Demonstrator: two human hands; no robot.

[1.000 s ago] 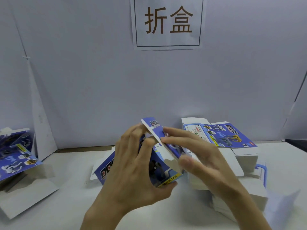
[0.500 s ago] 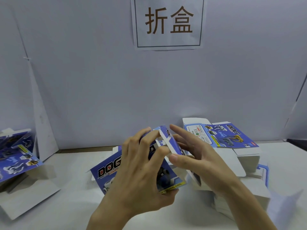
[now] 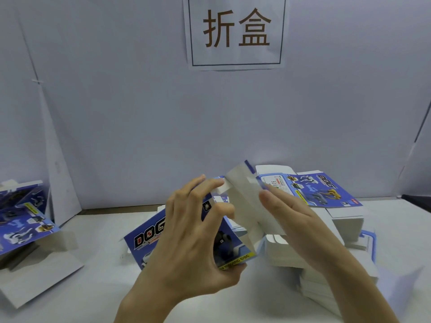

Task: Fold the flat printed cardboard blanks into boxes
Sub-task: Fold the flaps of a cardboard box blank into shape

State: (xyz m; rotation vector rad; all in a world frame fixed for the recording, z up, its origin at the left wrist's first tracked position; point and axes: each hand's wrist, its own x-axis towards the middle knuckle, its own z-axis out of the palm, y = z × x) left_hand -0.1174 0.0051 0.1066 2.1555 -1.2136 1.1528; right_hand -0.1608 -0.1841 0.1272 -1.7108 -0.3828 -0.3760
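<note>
A blue printed cardboard box blank (image 3: 149, 238) with "DOG" lettering is held above the table's middle, partly folded. My left hand (image 3: 191, 243) grips it, thumb under its lower edge and fingers curled over its top. A white inner flap (image 3: 245, 197) stands up from the blank. My right hand (image 3: 293, 220) presses flat fingers against that flap from the right. A stack of flat blanks (image 3: 331, 199) lies behind my right hand, printed side up.
More blue printed blanks (image 3: 21, 220) lie at the left edge on white card. A white backdrop with a paper sign (image 3: 235, 31) rises behind the table (image 3: 98, 294). A loose white sheet (image 3: 401, 285) sits at the right front.
The flap that showed its blue side has swung up and to the right, now showing its white inside. My right hand moved from gripping around it to pressing flat against it.
</note>
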